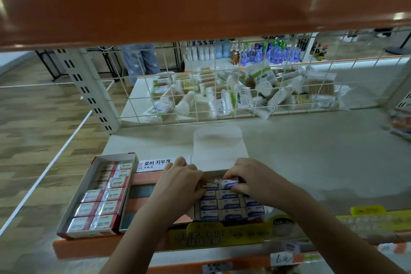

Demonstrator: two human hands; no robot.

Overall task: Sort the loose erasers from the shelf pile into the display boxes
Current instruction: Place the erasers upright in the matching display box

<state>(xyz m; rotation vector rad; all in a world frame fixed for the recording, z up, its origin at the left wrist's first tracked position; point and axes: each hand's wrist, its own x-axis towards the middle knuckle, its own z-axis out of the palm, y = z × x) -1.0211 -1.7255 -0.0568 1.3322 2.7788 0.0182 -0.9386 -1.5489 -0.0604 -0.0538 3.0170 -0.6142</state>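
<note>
Eraser (230, 184), blue-labelled, sits at the far row of the blue display box (224, 209), pinched by the right hand (255, 179). Left hand (180, 182) curls over the neighbouring row, steadying it. Recommend seating it flat, label up, aligned with its row. Red display box (97, 196) lies just left on the shelf (311, 158).

I read "ERASER" on the blue-and-white erasers (231, 206) in the middle box. The red-and-white erasers (115, 193) in the left box show "2B". A white card (159, 164) standing behind the boxes reads "로버 지우개", with a small "48" under it. A handwritten price tag (281, 258) on the shelf edge starts with "6". The yellow sign (200, 236) is too blurred to read.
</note>
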